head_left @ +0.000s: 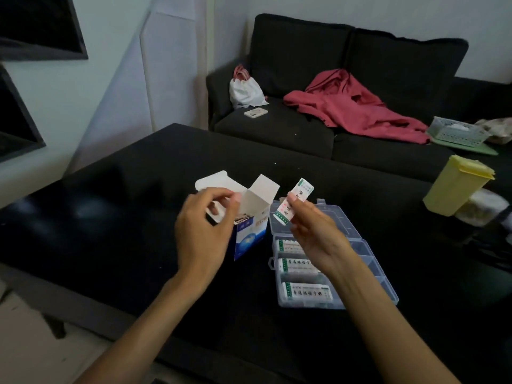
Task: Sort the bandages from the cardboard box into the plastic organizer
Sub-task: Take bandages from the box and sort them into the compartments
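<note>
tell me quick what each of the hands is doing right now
Left hand: grips the open cardboard box by its top flap.
Right hand: pinches a bandage packet above the plastic organizer.

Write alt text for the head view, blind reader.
Over a black table, the right hand pinches a bandage packet above the open plastic organizer, which already holds three packets. The left hand holds the open cardboard box beside it.
</note>
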`<state>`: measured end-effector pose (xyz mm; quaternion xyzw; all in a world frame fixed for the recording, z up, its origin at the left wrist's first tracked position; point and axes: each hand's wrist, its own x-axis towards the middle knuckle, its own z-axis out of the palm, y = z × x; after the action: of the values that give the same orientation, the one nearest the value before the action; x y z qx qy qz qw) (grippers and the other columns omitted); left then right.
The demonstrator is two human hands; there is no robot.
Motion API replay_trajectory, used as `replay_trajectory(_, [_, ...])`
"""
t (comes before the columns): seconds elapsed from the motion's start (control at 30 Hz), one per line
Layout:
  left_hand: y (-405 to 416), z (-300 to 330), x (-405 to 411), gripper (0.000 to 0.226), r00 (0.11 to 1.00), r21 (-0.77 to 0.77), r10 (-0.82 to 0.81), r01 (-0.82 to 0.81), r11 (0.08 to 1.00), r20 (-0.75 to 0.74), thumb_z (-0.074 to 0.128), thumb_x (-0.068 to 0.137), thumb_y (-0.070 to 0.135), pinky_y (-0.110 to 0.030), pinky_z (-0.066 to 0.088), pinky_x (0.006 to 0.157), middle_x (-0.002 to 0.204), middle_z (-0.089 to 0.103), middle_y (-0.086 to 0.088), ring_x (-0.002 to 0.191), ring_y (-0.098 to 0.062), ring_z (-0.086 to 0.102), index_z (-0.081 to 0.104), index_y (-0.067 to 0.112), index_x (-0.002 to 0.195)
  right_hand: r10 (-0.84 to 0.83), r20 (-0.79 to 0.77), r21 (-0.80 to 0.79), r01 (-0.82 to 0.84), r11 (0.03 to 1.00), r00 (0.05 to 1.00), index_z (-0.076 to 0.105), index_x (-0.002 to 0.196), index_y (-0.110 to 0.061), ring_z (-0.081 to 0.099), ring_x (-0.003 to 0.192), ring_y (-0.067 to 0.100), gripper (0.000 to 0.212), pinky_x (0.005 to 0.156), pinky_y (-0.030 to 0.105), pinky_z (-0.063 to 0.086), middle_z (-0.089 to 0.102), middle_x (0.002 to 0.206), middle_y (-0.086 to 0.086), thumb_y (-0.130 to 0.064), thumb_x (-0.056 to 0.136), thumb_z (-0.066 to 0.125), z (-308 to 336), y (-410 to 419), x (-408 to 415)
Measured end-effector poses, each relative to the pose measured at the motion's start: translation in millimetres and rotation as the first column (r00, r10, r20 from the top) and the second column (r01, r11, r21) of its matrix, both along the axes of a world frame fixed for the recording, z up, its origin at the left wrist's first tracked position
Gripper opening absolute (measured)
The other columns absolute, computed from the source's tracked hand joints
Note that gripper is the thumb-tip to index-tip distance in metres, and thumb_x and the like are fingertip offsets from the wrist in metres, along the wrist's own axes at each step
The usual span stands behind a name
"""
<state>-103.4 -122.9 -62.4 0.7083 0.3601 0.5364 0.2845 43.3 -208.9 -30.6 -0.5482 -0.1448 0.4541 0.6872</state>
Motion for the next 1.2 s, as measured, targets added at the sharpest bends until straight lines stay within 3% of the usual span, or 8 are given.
replay_trajectory(0.17, [-23,3,33,0.014,0.945,-0.102,-0.309,0.299,0.949,-0.104,0.066,0.081,0.043,-0.018,0.054,0.067,0.082,0.068,0.019,0.078,0.003,0.062,0.069,0.034,0.092,0.048,-0.114,0.056,-0.042,0.998,0.992,0.066,0.095,-0.018,0.054,0.087,0.012,0.026,0.065,0.02,0.035,0.07,0.087,-0.001,-0.029,0.072,0.07,-3,0,4])
replay_trajectory(0.27, [-24,-2,52,0.015,0.927,-0.119,-0.346,0.33,0.936,-0.146,0.067,0.084,0.036,-0.023,0.056,0.073,0.088,0.069,0.018,0.08,0.003,0.062,0.069,0.031,0.098,0.03,-0.107,0.092,-0.02,0.996,0.994,0.065,0.104,-0.015,0.059,0.102,0.018,0.039,0.059,0.016,0.043,0.068,0.107,0.007,-0.03,0.069,0.072,-6,-1,13])
replay_trajectory(0.4, [-20,-6,66,0.027,0.943,-0.165,-0.291,0.265,0.95,-0.163,0.06,0.085,0.049,-0.027,0.054,0.075,0.096,0.065,0.022,0.087,0.003,0.06,0.061,0.035,0.107,-0.049,-0.135,0.11,0.064,0.992,0.99,0.065,0.104,-0.008,0.067,0.074,0.008,0.025,0.062,0.014,0.055,0.072,0.086,0.005,-0.016,0.081,0.069,-4,-11,28])
replay_trajectory(0.57, [-14,-8,68,0.036,0.911,-0.147,-0.305,0.274,0.951,-0.278,0.055,0.09,0.045,-0.03,0.052,0.082,0.112,0.064,0.016,0.101,-0.002,0.059,0.053,0.034,0.125,0.045,-0.036,0.051,-0.043,0.998,0.998,0.063,0.107,-0.007,0.071,0.088,0.012,0.025,0.073,0.019,0.057,0.074,0.097,0.008,-0.01,0.083,0.067,-9,-17,42])
replay_trajectory(0.7, [-10,-8,63,0.024,0.94,-0.162,-0.252,0.218,0.962,-0.228,0.058,0.091,0.032,-0.013,0.046,0.068,0.102,0.067,0.01,0.088,-0.004,0.06,0.062,0.027,0.115,0.114,0.213,-0.097,-0.095,0.991,0.97,0.064,0.111,-0.012,0.067,0.092,0.01,0.026,0.074,0.023,0.051,0.073,0.098,0.0,-0.022,0.087,0.064,-15,-14,46])
replay_trajectory(0.9, [-13,-6,62,0.03,0.903,-0.315,-0.352,0.269,0.91,-0.246,0.066,0.087,0.024,-0.025,0.057,0.061,0.103,0.07,0.004,0.067,-0.009,0.067,0.059,0.024,0.116,0.15,0.595,-0.21,-0.028,0.977,0.79,0.066,0.103,-0.02,0.066,0.081,0.004,0.019,0.071,0.019,0.049,0.071,0.089,-0.005,-0.021,0.084,0.067,-9,-26,65])
replay_trajectory(1.03, [-21,-19,68,0.022,0.845,-0.269,-0.335,0.238,0.933,-0.417,0.06,0.091,0.025,-0.017,0.052,0.055,0.098,0.071,0.008,0.052,0.0,0.063,0.06,0.027,0.113,0.236,0.735,-0.337,0.04,0.941,0.636,0.064,0.09,-0.02,0.064,0.074,0.004,0.009,0.062,0.015,0.051,0.068,0.089,-0.001,-0.014,0.084,0.067,-21,-30,77])
replay_trajectory(1.2, [-18,-24,68,0.022,0.784,-0.224,-0.255,0.152,0.963,-0.566,0.058,0.093,0.023,-0.031,0.056,0.076,0.108,0.069,0.006,0.085,-0.013,0.068,0.063,0.028,0.114,0.394,0.83,-0.48,0.148,0.865,0.395,0.069,0.084,-0.027,0.064,0.081,0.007,0.003,0.079,0.033,0.056,0.069,0.086,-0.005,-0.024,0.083,0.069,-50,-19,83])
